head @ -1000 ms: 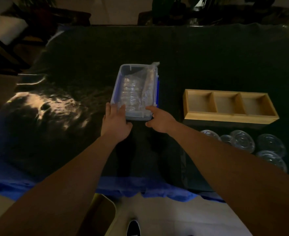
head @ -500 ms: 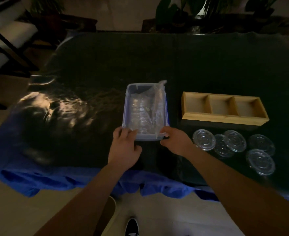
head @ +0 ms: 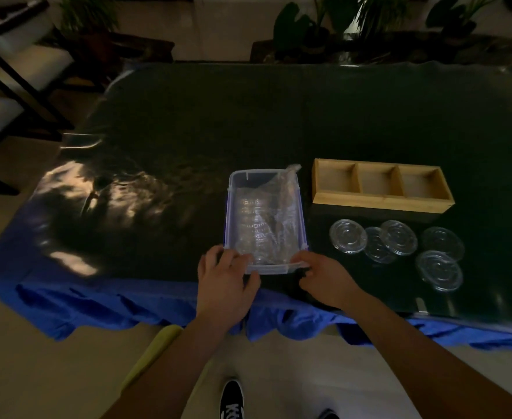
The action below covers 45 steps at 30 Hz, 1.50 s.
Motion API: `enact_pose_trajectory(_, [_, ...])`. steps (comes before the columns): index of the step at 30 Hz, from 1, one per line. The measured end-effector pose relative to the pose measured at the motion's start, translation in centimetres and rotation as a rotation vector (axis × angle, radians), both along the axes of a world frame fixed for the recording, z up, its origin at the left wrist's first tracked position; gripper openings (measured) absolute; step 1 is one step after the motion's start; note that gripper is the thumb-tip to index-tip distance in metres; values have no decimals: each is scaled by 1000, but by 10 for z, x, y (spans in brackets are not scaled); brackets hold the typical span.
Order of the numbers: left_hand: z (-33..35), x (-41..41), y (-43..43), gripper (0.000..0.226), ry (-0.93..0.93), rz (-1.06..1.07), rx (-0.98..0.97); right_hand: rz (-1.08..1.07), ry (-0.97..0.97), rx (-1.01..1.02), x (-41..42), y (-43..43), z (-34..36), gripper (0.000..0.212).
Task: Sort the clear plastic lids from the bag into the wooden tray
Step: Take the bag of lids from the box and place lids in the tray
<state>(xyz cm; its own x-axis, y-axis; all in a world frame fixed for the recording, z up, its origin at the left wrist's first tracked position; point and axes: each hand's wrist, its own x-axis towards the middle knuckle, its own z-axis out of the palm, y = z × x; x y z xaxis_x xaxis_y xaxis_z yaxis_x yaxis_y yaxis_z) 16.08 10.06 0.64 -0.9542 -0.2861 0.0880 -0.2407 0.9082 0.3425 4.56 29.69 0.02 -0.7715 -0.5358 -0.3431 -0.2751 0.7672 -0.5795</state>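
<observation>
A clear plastic box (head: 232, 207) with a bluish rim stands on the dark table near its front edge. Inside it lies a clear plastic bag (head: 266, 225) holding a stack of clear lids. My left hand (head: 226, 282) grips the box's near left corner, fingers over the rim. My right hand (head: 324, 278) holds the near right corner. A wooden tray (head: 381, 201) with three empty compartments sits right of the box. Several loose clear lids (head: 398, 237) lie on the table in front of the tray.
The dark table (head: 278, 116) has a blue cloth (head: 97, 306) hanging over its front edge. Chairs (head: 16, 71) stand at the far left, potted plants (head: 309, 28) behind the table. My shoe (head: 232, 400) shows on the floor below.
Both hands have drawn the box toward the table's front edge. The camera has pulled back, so the tray and loose lids sit fuller in view.
</observation>
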Motion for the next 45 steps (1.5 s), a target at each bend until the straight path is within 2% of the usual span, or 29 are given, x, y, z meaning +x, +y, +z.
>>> enact_pose_trajectory(2, [3, -16, -2, 41, 62, -34, -67, -8, -12, 12, 0, 0, 3, 53])
enact_pose_trajectory(4, [3, -41, -2, 54, 34, -90, -108, -24, -1, 10, 1, 0, 5, 61])
enact_pose_trajectory(8, [-5, -100, -2, 118, -411, -29, 90, -66, 48, -75, 2, -2, 13, 54])
enact_pose_trajectory(10, [-15, -116, 2, 129, -502, -47, 80, -95, 66, -107, 1, -2, 17, 45])
enact_pose_trajectory(14, [-23, -129, 7, 125, -511, -29, -64, -124, 58, -117, -2, 2, 22, 37])
enact_pose_trajectory(17, [-4, -139, 5, 88, -442, -28, -87, -181, 76, -151, -3, 9, 25, 36])
enact_pose_trajectory(19, [13, -140, 2, 60, -267, 45, 60, -216, 60, -155, -5, 13, 26, 36])
enact_pose_trajectory(21, [32, -135, -2, 41, -185, 119, 221, -253, 29, -186, -7, 15, 29, 35])
enact_pose_trajectory(22, [39, -132, -5, 32, -172, 167, 363, -276, 20, -217, -8, 15, 31, 34])
enact_pose_trajectory(24, [51, -123, -14, 12, -113, 289, 780, -326, 24, -296, -11, 11, 36, 31])
enact_pose_trajectory(26, [58, -110, -23, 21, -13, 319, 1106, -389, 6, -378, -16, 3, 45, 31])
enact_pose_trajectory(27, [59, -104, -29, 25, 31, 304, 1203, -414, -11, -419, -19, -3, 50, 32])
enact_pose_trajectory(29, [59, -94, -37, 26, 60, 275, 1321, -419, -18, -471, -26, -13, 60, 34])
enact_pose_trajectory(31, [62, -87, -45, 27, 6, 259, 1401, -374, -5, -492, -35, -22, 70, 41])
enact_pose_trajectory(34, [63, -75, -59, 28, -97, 174, 1389, -241, -38, -578, -44, -32, 86, 60])
enact_pose_trajectory(36, [71, -72, -58, 28, -57, 136, 1586, -188, -50, -569, -46, -41, 92, 65])
enact_pose_trajectory(37, [73, -72, -57, 29, -19, 154, 1610, -181, -32, -543, -45, -46, 93, 64])
enact_pose_trajectory(39, [76, -75, -54, 33, 30, 184, 1604, -188, 73, -486, -40, -55, 93, 55])
enact_pose_trajectory(41, [82, -75, -50, 38, 33, 141, 1500, -176, 188, -442, -33, -59, 94, 46])
enact_pose_trajectory(43, [90, -72, -52, 26, 16, 49, 1110, -138, 225, -386, -29, -57, 96, 41])
enact_pose_trajectory(44, [87, -73, -55, 28, 30, 32, 1003, -123, 214, -358, -29, -54, 99, 40])
enact_pose_trajectory(45, [90, -73, -57, 32, 34, 18, 989, -116, 195, -336, -30, -51, 104, 37])
